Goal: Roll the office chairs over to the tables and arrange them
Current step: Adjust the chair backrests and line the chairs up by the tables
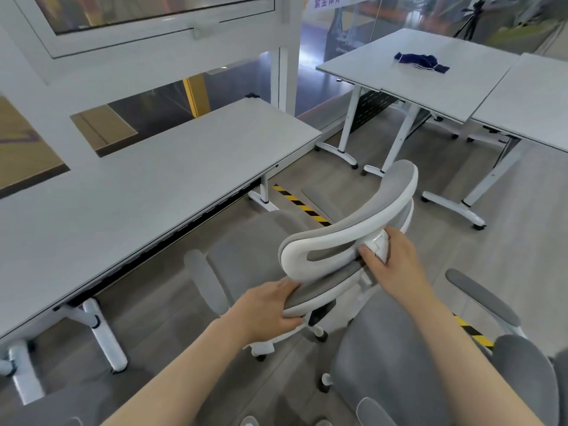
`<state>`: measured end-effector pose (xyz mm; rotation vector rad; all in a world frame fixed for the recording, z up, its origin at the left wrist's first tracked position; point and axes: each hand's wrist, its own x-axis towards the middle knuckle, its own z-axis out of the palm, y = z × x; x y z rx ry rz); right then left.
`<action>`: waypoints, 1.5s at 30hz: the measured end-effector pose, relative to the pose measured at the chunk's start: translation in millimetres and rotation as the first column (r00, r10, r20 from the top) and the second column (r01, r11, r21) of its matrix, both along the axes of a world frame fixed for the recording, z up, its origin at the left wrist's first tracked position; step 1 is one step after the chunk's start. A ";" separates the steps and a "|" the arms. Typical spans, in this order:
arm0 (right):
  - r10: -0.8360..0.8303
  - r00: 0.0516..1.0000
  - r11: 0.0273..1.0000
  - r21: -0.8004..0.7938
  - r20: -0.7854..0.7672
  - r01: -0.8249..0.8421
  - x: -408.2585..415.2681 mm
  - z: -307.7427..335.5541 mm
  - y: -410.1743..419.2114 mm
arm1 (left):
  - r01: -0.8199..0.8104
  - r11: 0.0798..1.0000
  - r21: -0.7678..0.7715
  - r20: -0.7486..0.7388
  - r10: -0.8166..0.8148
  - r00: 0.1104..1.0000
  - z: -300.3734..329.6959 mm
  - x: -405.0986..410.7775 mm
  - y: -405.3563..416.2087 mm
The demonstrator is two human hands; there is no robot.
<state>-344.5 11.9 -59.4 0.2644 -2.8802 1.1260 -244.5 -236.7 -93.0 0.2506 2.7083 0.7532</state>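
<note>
grey floor [507, 250] | chair [255, 241] faces table [147, 186] | left hand [270, 309], right hand [390, 259] grip backrest [347, 232]

1. You get bright, even daylight from the large glass panes in white frames [159, 13] ahead.
2. The long pale grey tabletop [172, 179] looks washed out, with only a soft shadow beneath it.
3. Wide-angle distortion bends your straight edges near the borders.
4. Slight softness blurs the whole picture, most at the bottom corners.
</note>
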 end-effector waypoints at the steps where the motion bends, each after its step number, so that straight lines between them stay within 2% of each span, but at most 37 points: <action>1: 0.010 1.000 1.000 0.005 0.000 -0.010 -5.2 1.8 3.4 | -0.017 1.000 0.002 -0.016 0.018 1.000 -0.6 -1.3 7.3; 14: 0.109 0.994 0.993 0.044 -0.033 -0.107 -52.4 8.0 40.9 | -0.211 0.977 0.043 -0.080 0.214 0.974 -7.5 -12.8 85.7; 27: 0.055 0.998 0.997 0.052 -0.015 -0.054 -49.3 -4.6 49.5 | -0.203 0.979 -0.019 -0.065 0.201 0.977 -4.6 -10.0 83.0; 45: 0.046 0.999 0.999 0.028 -0.005 -0.046 -49.4 -3.6 46.6 | -0.216 0.973 -0.077 -0.139 0.204 0.969 -7.9 -17.3 81.0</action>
